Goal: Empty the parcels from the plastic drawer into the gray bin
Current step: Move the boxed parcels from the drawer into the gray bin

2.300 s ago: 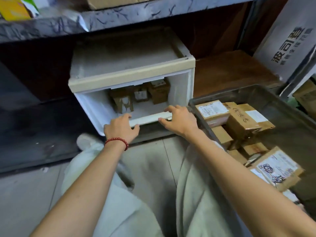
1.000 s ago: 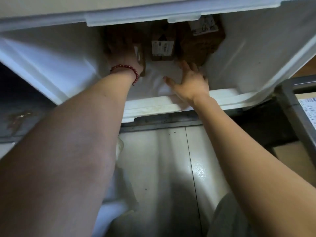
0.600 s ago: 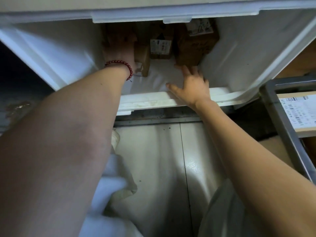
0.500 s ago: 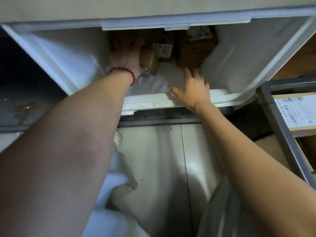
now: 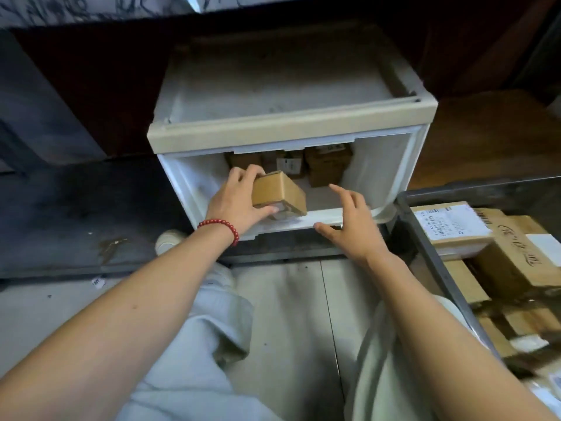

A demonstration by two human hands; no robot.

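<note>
Left hand (image 5: 236, 202) grips a boxy cardboard parcel (image 5: 280, 192), right hand (image 5: 355, 226) hovers with fingers spread

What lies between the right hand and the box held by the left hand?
In the head view, nothing: only bare floor of the drawer separates right hand and cardboard box.

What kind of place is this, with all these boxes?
Probably a parcel storeroom or pickup point: labelled cardboard parcels lie in the gray bin, more parcels stand at the back of the plastic drawer, and the left hand holds a small box.
</note>
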